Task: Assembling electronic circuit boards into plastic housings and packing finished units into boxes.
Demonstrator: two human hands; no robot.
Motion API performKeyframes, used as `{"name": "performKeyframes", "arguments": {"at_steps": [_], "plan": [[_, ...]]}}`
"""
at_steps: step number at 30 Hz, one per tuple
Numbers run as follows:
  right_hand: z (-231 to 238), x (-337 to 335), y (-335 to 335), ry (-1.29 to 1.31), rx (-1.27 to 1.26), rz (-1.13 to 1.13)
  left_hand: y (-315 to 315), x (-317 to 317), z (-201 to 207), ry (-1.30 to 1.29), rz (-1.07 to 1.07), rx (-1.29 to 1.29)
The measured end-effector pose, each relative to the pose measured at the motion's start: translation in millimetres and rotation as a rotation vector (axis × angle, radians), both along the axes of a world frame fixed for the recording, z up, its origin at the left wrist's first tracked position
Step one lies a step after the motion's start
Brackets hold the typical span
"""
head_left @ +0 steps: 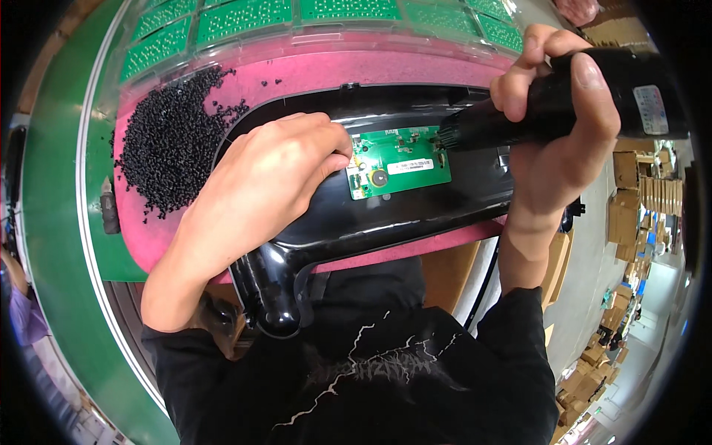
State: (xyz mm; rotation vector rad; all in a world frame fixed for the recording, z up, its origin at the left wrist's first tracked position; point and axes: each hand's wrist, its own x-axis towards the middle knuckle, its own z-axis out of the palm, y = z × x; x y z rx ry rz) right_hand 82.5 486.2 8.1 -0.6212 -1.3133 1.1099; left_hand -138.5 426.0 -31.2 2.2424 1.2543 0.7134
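A black glossy plastic housing lies on a pink mat. A small green circuit board sits inside the housing. My left hand rests flat on the housing, its fingertips pressing the board's left edge. My right hand is wrapped around a black electric screwdriver, whose tip meets the board's upper right corner.
A heap of small black screws lies on the mat to the left. A clear tray of green circuit boards stands at the back. A green conveyor belt curves along the left. Cardboard boxes are stacked far right.
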Motion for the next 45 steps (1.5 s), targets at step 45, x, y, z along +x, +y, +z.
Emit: {"name": "performKeyframes", "arguments": {"at_steps": [45], "plan": [[18, -17, -42, 0.166, -0.062, 0.342, 3, 1, 5, -0.247, -0.087, 0.073]]}}
